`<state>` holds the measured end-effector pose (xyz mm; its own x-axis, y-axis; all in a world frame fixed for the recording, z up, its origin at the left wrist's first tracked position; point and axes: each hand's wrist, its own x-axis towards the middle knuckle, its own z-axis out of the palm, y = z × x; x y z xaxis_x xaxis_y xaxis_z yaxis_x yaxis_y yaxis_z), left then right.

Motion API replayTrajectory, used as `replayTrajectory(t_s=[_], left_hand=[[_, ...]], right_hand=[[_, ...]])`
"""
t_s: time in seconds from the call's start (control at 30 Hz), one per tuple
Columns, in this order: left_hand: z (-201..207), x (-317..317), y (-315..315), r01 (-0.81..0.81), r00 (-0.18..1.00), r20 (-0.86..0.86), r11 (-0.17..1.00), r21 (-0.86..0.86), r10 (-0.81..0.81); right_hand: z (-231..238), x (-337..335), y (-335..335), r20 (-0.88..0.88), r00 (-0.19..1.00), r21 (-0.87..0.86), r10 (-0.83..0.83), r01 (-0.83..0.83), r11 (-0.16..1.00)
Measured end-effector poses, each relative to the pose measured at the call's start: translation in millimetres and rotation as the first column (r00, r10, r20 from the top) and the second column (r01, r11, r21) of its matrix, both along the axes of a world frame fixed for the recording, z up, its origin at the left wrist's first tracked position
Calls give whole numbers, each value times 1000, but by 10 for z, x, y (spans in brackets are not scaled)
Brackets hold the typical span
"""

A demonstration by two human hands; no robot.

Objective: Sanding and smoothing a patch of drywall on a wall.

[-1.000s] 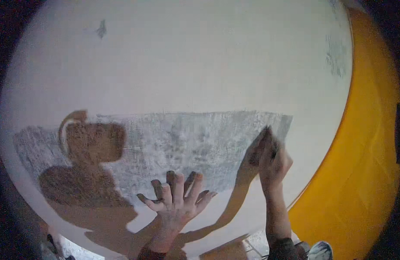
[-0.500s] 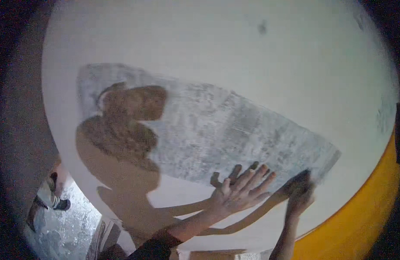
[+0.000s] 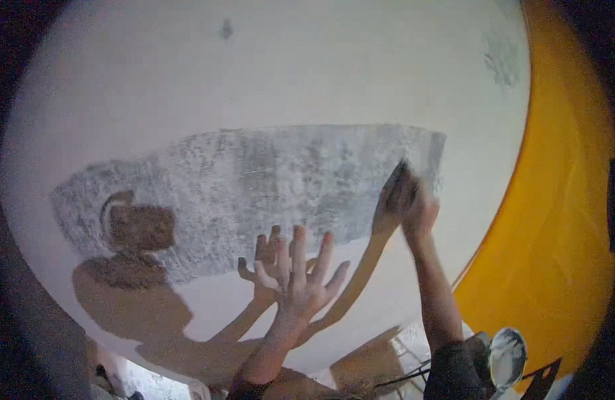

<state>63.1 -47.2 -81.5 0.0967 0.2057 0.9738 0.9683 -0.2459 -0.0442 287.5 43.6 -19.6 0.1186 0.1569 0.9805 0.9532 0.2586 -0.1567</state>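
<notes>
A large white wall panel (image 3: 307,73) fills the view, with a long grey mottled patch (image 3: 281,180) across its middle. My left hand (image 3: 304,283) is open, fingers spread, at the lower edge of this patch. Whether its palm touches the panel, I cannot tell. Higher up, my right hand (image 3: 421,203) is closed at the patch's right end. Its fingertips are blurred and merge with a dark shadow, so what they hold is hidden.
My shadow (image 3: 134,300) falls across the panel's left half. A yellow surface (image 3: 541,253) borders it on the right. Beside my right sleeve at the bottom is a whitish oval object (image 3: 507,358). A bright floor area (image 3: 151,380) shows at lower left.
The view has turned, and the patch now lies more level. My right hand has moved up from the patch's lower edge onto its right end. My left fingers have spread and point upward.
</notes>
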Motion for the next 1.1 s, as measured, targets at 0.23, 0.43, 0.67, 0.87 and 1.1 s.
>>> replayTrajectory(t_s=[0.23, 0.43, 0.67, 0.87, 1.1], left_hand=[[19, 15, -250, 63, 998, 7, 994, -85, -63], [90, 184, -339, 132, 991, -17, 989, -67, -133], [159, 367, -493, 179, 983, -25, 982, -60, -180], [0, 131, -734, 195, 980, -9, 976, -94, -196], [-231, 58, -783, 645, 756, 435, 666, -374, -488]], right_hand=[[291, -10, -54, 182, 981, 200, 71, -107, 974], [495, -18, -76, -128, 992, -59, -18, 10, 998], [658, 431, 77, 85, 983, 71, -164, 158, 985], [612, 570, -128, -228, 895, 256, 384, -325, 910], [-653, -531, -939, -808, -186, 346, 559, -917, 196]])
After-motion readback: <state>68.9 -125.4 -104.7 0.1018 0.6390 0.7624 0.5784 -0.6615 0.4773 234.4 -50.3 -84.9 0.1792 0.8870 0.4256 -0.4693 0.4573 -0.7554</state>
